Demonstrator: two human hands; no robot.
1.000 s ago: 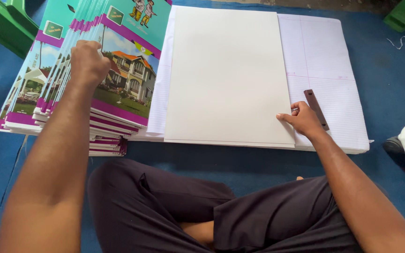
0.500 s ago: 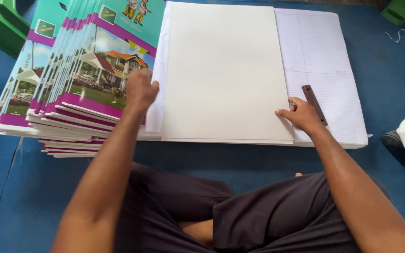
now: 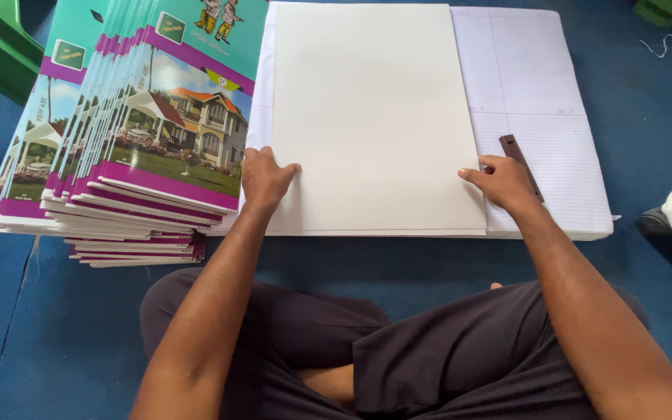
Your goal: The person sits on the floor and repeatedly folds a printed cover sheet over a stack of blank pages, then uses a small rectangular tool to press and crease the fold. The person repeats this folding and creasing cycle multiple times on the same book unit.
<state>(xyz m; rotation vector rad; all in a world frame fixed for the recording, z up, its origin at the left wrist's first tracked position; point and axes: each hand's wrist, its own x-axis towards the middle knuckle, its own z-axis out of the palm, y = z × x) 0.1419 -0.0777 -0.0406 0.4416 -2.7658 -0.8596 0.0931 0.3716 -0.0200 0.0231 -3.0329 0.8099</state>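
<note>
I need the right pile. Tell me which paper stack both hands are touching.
The plain white sheet stack in the middle: left hand on its left edge, right hand on its right. The colourful cover stack lies untouched alongside.

The left hand (image 3: 264,177) rests flat on the left edge of a blank white sheet (image 3: 375,117), the right hand (image 3: 505,183) on its right edge. The sheet tops a stack of ruled paper (image 3: 534,93) on the blue floor (image 3: 9,334). Fanned notebooks (image 3: 141,132) with house-picture covers lie just beside the stack, to its left.

Under your hands lies a plain cream-white card sheet (image 3: 375,117). Beside it you see white ruled paper (image 3: 530,101) with faint lines and a dark brown ruler (image 3: 519,159). Your fanned notebook covers (image 3: 141,124) are teal with magenta bands and a house picture. The floor (image 3: 9,327) is blue, your trousers (image 3: 398,358) dark grey.
</note>
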